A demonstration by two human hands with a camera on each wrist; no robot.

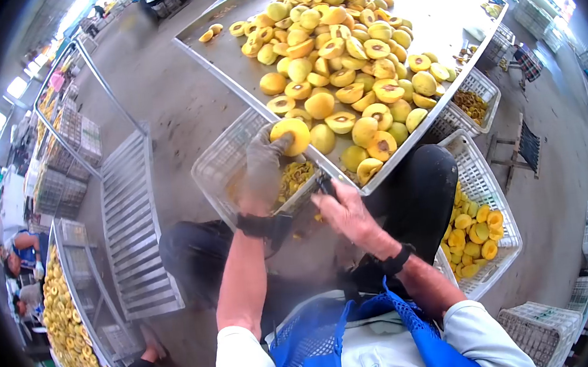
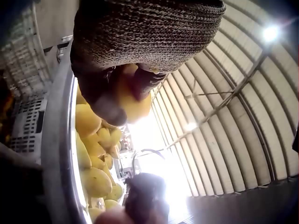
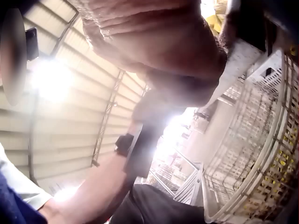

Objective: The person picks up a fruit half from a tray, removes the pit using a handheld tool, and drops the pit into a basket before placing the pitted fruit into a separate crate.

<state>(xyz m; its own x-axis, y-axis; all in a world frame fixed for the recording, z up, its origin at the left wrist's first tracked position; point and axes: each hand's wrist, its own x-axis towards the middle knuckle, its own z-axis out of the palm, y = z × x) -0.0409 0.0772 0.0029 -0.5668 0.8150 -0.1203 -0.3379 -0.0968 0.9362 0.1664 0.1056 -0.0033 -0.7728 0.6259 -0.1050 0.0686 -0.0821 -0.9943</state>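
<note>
My left hand [image 1: 262, 164], in a grey knit glove, grips a yellow peach [image 1: 291, 135] between thumb and fingers at the metal table's near corner. In the left wrist view the glove [image 2: 149, 37] wraps over the same yellow fruit [image 2: 133, 100]. The bare right hand [image 1: 350, 215] holds a small tool with a dark handle [image 1: 325, 183], just right of and below the peach; its working end is hard to make out. Peach halves and whole peaches [image 1: 347, 67] lie heaped on the metal table [image 1: 228, 74]. Below the left hand stands a white basket [image 1: 204, 174] with yellow scraps [image 1: 297, 177].
By the right knee is a crate [image 1: 501, 193] of peach halves [image 1: 477, 234]. Behind it, another crate [image 1: 492, 89] holds brownish pieces [image 1: 470, 105]. A slatted metal cart [image 1: 134, 232] stands left. People and a peach-filled table [image 1: 64, 315] are further left.
</note>
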